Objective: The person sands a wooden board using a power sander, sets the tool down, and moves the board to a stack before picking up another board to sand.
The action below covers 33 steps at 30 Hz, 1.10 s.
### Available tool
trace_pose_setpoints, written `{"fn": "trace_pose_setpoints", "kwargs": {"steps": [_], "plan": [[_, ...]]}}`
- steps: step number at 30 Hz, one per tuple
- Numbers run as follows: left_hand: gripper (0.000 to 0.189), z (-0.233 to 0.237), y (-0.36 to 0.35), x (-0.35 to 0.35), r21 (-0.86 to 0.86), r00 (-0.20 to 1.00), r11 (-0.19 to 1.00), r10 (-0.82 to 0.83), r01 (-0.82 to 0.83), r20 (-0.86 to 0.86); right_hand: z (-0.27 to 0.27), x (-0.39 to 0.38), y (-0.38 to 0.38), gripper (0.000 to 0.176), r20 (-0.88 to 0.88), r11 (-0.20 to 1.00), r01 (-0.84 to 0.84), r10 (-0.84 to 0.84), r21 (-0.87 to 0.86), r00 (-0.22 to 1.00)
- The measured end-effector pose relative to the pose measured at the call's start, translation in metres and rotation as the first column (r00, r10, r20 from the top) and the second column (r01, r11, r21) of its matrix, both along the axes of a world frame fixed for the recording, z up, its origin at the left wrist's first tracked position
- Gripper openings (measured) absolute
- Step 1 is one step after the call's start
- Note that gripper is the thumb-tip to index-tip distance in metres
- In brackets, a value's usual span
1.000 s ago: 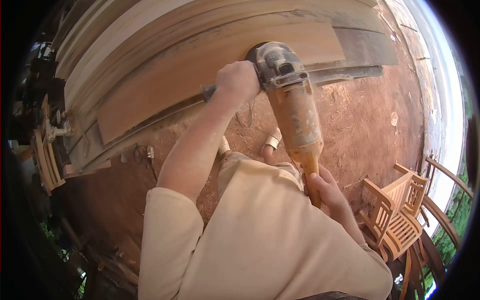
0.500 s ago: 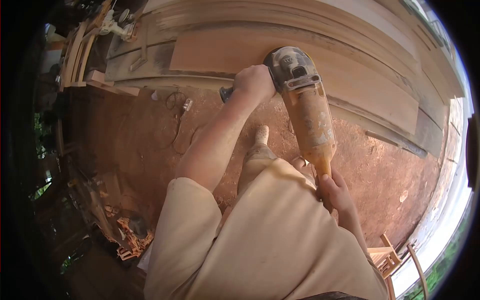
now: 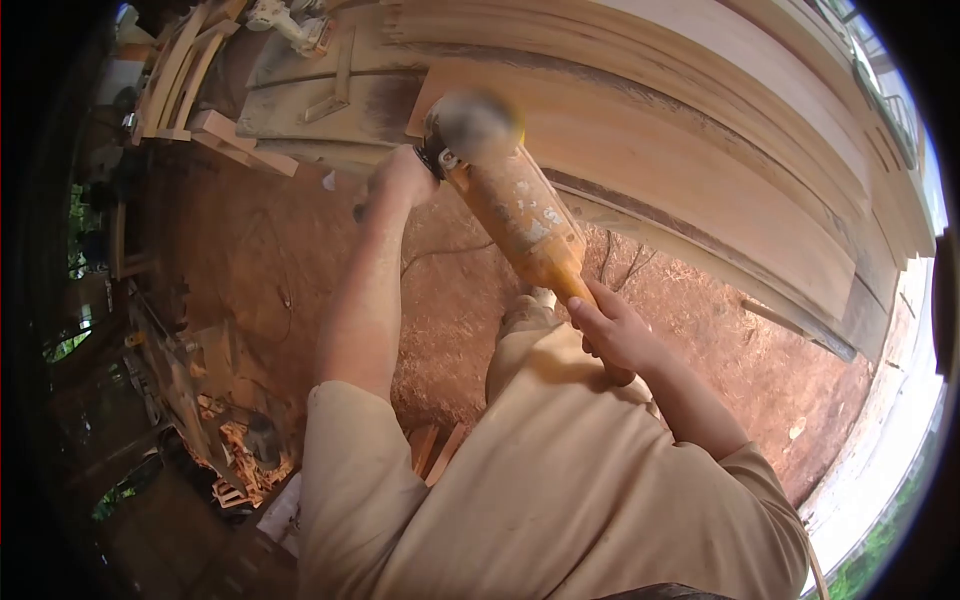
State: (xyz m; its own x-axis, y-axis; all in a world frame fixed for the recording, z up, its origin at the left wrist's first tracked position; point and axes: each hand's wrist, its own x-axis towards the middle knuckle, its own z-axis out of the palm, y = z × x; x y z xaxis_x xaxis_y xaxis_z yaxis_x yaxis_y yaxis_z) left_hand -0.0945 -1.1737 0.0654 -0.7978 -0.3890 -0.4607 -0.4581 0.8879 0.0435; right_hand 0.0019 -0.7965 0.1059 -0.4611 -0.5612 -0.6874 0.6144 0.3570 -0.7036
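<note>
So I've got this big orange-tan power tool with scuffed paint (image 3: 515, 208) slanting across the middle of my view, its blurred round head (image 3: 475, 122) at the near left end of a long, flat reddish-brown board (image 3: 660, 165). Can't tell if the head's touching the wood. My left hand (image 3: 400, 178) is wrapped tight around the dark side handle (image 3: 358, 212), and my right hand (image 3: 608, 328) is closed round the long rear grip (image 3: 568, 286), just in front of my beige shirt (image 3: 540, 450).

The board sits on a dusty grey-brown work surface (image 3: 290, 108), with long pale boards (image 3: 640, 45) on the far side. Off left on that surface there's an angled wooden piece (image 3: 344, 68), and a cream-coloured machine (image 3: 288, 24) at the far left. Down below it's reddish dirt floor (image 3: 690, 285) with a thin dark cable (image 3: 450, 249) on it, plus a messy heap of orange-brown wood scraps (image 3: 243, 462) near left.
</note>
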Motion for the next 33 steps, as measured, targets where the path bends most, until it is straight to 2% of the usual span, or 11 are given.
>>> {"fn": "trace_pose_setpoints", "kwargs": {"steps": [6, 9, 14, 16, 18, 24, 26, 28, 30, 32, 33], "plan": [[0.031, -0.030, -0.046, -0.003, 0.003, 0.996, 0.996, -0.087, 0.087, -0.034, 0.000, -0.012, -0.028, 0.057, -0.023, 0.988, -0.102, 0.105, 0.120, 0.994], [0.031, -0.024, -0.062, -0.008, -0.057, 0.987, 0.986, -0.158, 0.158, 0.018, 0.001, -0.018, -0.043, 0.064, -0.052, 0.994, -0.097, 0.100, 0.047, 0.994], [0.032, -0.015, -0.057, -0.010, -0.033, 0.963, 0.963, -0.269, 0.269, 0.006, 0.012, -0.024, -0.040, 0.067, -0.017, 0.988, -0.134, 0.135, 0.072, 0.991], [0.034, 0.002, -0.026, 0.000, -0.020, 0.965, 0.965, -0.261, 0.261, 0.040, 0.010, -0.016, -0.012, 0.067, -0.024, 0.984, -0.112, 0.116, 0.135, 0.993], [0.031, 0.038, 0.039, 0.011, -0.084, 0.986, 0.983, -0.158, 0.163, 0.062, 0.013, -0.010, 0.026, 0.065, -0.009, 0.990, -0.108, 0.109, 0.092, 0.994], [0.030, 0.020, 0.111, 0.041, 0.043, 0.982, 0.982, -0.184, 0.186, -0.039, 0.018, 0.027, 0.111, 0.060, 0.107, 0.988, -0.060, 0.045, 0.140, 0.993], [0.029, 0.030, 0.139, 0.044, 0.087, 0.981, 0.979, -0.178, 0.184, -0.078, 0.012, 0.041, 0.138, 0.059, -0.019, 0.990, -0.058, 0.060, 0.127, 0.998], [0.027, 0.051, 0.175, 0.038, 0.120, 0.993, 0.987, -0.114, 0.110, 0.027, 0.012, 0.056, 0.156, 0.060, -0.024, 0.994, 0.009, -0.007, 0.110, 1.000], [0.028, 0.051, 0.206, 0.031, 0.161, 0.983, 0.971, -0.183, 0.176, 0.033, 0.022, 0.070, 0.183, 0.060, -0.039, 0.986, 0.120, -0.116, 0.119, 0.993], [0.029, 0.049, 0.243, 0.027, 0.182, 0.969, 0.955, -0.243, 0.232, 0.040, 0.033, 0.075, 0.207, 0.061, -0.041, 0.986, 0.115, -0.110, 0.119, 0.993], [0.029, 0.050, 0.259, 0.025, 0.195, 0.959, 0.943, -0.282, 0.269, 0.037, 0.030, 0.083, 0.223, 0.062, 0.034, 0.983, 0.140, -0.145, 0.118, 0.989]]}}
